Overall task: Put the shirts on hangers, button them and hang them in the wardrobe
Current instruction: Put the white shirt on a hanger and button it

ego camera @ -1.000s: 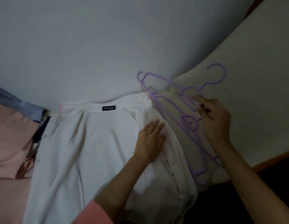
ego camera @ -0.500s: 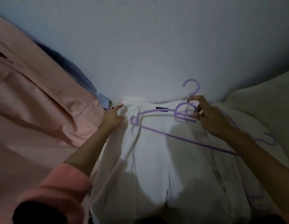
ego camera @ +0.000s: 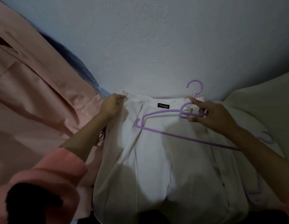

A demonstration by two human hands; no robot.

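- White shirt (ego camera: 156,159) lies flat between both hands, collar toward the wall (ego camera: 156,46).
- Left hand (ego camera: 112,105) pinches its collar corner.
- Right hand (ego camera: 210,116) grips a purple hanger (ego camera: 156,113) over the collar.

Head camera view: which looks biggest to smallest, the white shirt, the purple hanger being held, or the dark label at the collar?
1. White shirt, filling the lower middle.
2. Purple hanger, held over it by the right hand.
3. Dark label, by far the smallest.

You've got a textured pale wall (ego camera: 156,46) at back & a cream cushion-like surface (ego camera: 262,110) far right, below it.
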